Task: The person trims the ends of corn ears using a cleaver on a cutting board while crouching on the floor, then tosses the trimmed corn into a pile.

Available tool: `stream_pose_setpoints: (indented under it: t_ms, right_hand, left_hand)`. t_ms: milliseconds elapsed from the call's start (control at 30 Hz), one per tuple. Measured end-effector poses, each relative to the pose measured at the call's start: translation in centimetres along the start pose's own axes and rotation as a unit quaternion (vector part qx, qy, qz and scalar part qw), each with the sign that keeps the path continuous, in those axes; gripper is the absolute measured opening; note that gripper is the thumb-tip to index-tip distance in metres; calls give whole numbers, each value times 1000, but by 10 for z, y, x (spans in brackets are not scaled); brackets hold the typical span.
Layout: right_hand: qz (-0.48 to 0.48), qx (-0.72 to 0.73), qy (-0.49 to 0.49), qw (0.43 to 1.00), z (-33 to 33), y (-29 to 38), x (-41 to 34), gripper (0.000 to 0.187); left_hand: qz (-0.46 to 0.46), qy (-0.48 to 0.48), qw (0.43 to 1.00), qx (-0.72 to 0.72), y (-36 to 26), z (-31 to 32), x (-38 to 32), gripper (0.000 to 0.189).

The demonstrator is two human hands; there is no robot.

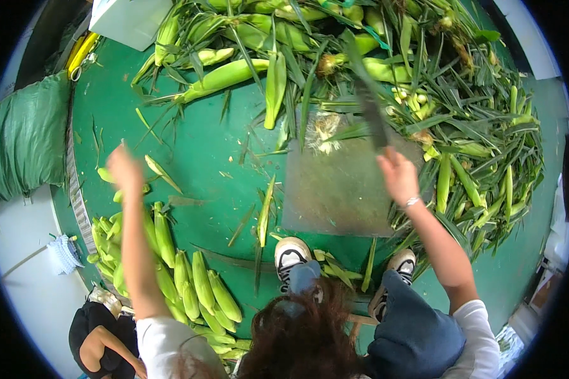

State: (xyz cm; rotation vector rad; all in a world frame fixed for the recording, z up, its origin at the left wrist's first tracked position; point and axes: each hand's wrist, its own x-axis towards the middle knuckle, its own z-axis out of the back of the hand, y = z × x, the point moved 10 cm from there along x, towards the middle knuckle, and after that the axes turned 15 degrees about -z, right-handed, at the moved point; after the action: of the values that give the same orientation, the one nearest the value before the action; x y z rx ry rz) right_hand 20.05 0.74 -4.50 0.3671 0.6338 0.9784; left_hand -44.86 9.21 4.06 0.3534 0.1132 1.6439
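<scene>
My right hand point(399, 176) grips a long knife point(373, 106), its dark blade pointing away from me and slightly blurred. Under the knife lies a grey cutting board point(336, 189) with a tuft of pale corn silk point(325, 131) at its far edge. My left hand point(125, 170) is blurred over the left side of the green floor. A green piece of corn point(105, 175) shows beside its fingers; whether the hand holds it is unclear. Below that arm lies a pile of trimmed corn ears in husk point(201, 279).
Untrimmed corn ears point(227, 78) heap up at the far side. Cut leaves and husks point(483, 142) cover the right. A white box point(128, 21), a green sack point(28, 137) and a yellow object point(83, 52) stand left. Another person point(102, 338) sits at lower left.
</scene>
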Motion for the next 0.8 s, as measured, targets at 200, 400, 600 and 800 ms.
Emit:
stream_pose_setpoints:
  t_ms: [200, 400, 600, 800]
  right_hand:
    - [-166, 46, -88, 981, 118, -173, 34, 25]
    - [-147, 44, -127, 980, 157, -150, -47, 29]
    - [-117, 29, -19, 993, 113, -109, -121, 31]
    - [41, 198, -36, 979, 106, 19, -91, 20]
  left_hand:
    - [-156, -12, 982, -108, -209, -71, 113, 50]
    - [-162, 21, 964, -210, -185, -46, 68, 42]
    - [-129, 143, 834, -518, -237, 20, -92, 43]
    - [-188, 324, 738, -561, -352, 16, -142, 49]
